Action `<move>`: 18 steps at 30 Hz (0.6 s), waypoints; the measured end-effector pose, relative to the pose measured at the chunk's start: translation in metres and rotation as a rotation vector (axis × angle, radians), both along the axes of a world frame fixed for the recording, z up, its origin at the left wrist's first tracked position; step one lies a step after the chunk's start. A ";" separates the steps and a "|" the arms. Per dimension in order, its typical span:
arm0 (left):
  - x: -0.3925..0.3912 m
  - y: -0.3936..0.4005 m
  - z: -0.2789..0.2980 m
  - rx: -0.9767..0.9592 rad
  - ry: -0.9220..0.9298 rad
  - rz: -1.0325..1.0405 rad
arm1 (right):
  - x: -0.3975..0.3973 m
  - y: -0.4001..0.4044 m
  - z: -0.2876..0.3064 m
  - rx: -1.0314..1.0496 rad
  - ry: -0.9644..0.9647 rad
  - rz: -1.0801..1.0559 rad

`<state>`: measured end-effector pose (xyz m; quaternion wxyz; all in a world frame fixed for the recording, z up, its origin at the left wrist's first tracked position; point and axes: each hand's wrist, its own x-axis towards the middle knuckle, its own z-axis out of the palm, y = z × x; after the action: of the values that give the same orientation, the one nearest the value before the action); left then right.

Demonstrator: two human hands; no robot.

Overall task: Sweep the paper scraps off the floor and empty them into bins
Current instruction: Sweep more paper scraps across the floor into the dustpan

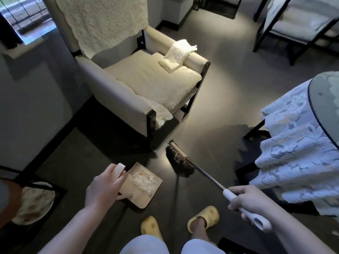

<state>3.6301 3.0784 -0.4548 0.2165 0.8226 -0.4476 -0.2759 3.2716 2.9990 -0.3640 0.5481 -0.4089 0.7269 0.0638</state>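
Observation:
A cream dustpan (146, 187) sits low over the dark floor in front of my feet, with a heap of white paper scraps (141, 178) in its pan. My left hand (104, 187) grips the top of the dustpan's upright handle (120, 168). My right hand (251, 200) grips the white grip of the broom handle (244, 208). The metal shaft runs up and left to the dark broom head (180, 160), which rests on the floor just right of the dustpan.
A cream armchair (139, 77) with a folded cloth (176, 55) on its armrest stands straight ahead. A table with a lace cloth (297, 147) is close on the right. A dark-framed basket (34, 200) sits at lower left. More chairs stand at the far right.

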 end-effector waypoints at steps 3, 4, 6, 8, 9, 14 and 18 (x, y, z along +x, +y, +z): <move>0.008 0.006 0.003 -0.006 0.001 0.050 | 0.010 -0.013 -0.026 -0.059 0.107 0.140; 0.011 0.007 0.002 -0.002 0.007 0.070 | 0.016 -0.015 -0.034 -0.070 0.147 0.202; 0.015 0.006 0.001 -0.002 0.003 0.096 | 0.032 -0.012 -0.048 -0.062 0.218 0.329; 0.019 0.001 0.001 0.011 -0.012 0.105 | 0.048 -0.004 -0.061 -0.051 0.276 0.460; 0.021 -0.002 0.001 0.014 -0.012 0.107 | 0.055 0.001 -0.066 -0.042 0.280 0.492; 0.025 -0.015 -0.007 0.031 -0.011 0.114 | 0.061 0.026 -0.061 0.082 0.198 0.574; 0.024 -0.018 -0.009 0.042 -0.033 0.129 | 0.032 0.019 -0.035 0.100 0.136 0.538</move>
<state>3.6536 3.0606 -0.4642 0.2092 0.8585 -0.3914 -0.2571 3.3038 3.0179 -0.3992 0.4808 -0.5544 0.6234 0.2700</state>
